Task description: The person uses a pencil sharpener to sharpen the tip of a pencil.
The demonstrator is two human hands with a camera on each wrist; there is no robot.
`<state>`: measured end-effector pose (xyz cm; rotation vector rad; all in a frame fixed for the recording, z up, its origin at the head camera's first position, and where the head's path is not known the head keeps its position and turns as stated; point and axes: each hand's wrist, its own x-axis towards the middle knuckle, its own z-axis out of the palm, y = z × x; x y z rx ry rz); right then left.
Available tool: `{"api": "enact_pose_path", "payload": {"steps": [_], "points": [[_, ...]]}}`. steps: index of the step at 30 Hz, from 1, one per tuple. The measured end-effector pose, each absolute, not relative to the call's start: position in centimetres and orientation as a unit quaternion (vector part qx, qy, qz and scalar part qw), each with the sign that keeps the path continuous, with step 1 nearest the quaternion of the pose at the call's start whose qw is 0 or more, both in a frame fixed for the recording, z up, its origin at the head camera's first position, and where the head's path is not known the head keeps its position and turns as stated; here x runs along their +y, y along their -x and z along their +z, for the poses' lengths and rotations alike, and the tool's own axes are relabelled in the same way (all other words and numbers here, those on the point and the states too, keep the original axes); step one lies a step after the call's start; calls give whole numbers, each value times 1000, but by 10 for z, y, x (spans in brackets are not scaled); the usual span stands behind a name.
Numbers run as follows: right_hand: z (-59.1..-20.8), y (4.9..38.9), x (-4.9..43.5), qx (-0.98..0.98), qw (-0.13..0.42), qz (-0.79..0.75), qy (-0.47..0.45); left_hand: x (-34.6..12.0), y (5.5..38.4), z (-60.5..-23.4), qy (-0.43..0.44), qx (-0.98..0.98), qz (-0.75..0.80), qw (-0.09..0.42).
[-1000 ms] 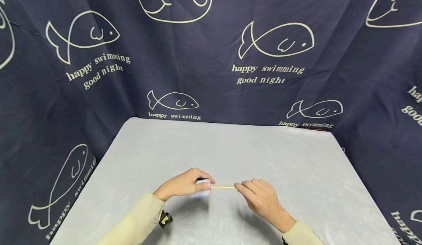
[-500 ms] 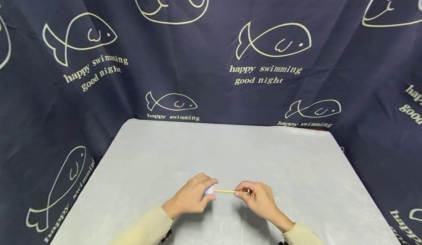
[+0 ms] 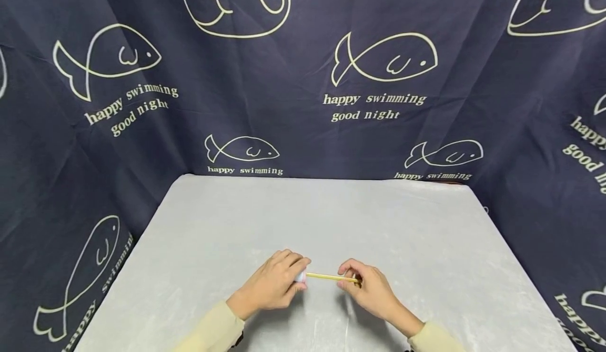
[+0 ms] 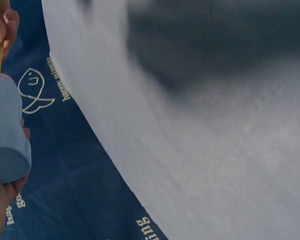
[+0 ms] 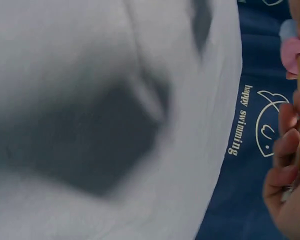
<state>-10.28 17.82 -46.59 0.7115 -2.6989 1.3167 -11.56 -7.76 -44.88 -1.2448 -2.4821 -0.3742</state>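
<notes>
A small pale blue pencil sharpener (image 4: 5,120) with a waisted body and a pink end face (image 5: 291,56) is gripped by my left hand (image 3: 271,282). In the head view most of it hides behind the fingers. A yellow pencil (image 3: 325,276) sticks out of the hole in that pink face, pointing right. Its far part runs into my right hand (image 3: 375,291), whose thumb and fingers hold it. The right wrist view shows those fingers curled along the pencil. Both hands are raised above the table, with shadows beneath them.
A table under a pale grey cloth (image 3: 312,215) spreads below and beyond the hands. Dark blue curtains (image 3: 303,89) with fish drawings and lettering enclose it at the back and both sides.
The left hand has turned over the sharpener, so its back now faces up. The right hand's fingers have shifted along the pencil, and more of the pencil shows. The head view has shifted slightly.
</notes>
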Motion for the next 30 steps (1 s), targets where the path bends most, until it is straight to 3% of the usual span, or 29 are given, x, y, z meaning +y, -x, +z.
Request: {"api": "enact_pose_path", "payload": {"steps": [5,9,12,19,23,27,30], "points": [[-474,103,177,-859,217,360,-293,-81,121,-440,412,-886,-187,105],[-477,108,176,-828,345,272,-348,-84,124,-432,369,-894,-254,-5],[-476,112,175,-794,409,227,-388,-86,128,-427,339,-884,-314,-70],[-460,116,171,-738,477,192,-437,-87,134,-422,335,-849,-389,-126],[-447,118,166,-710,521,174,-442,-84,134,-419,336,-841,-402,-132],[-444,120,163,-725,507,194,-425,-81,129,-420,359,-853,-373,-66],[-446,117,164,-788,404,258,-386,-78,124,-426,400,-863,-305,41]]}}
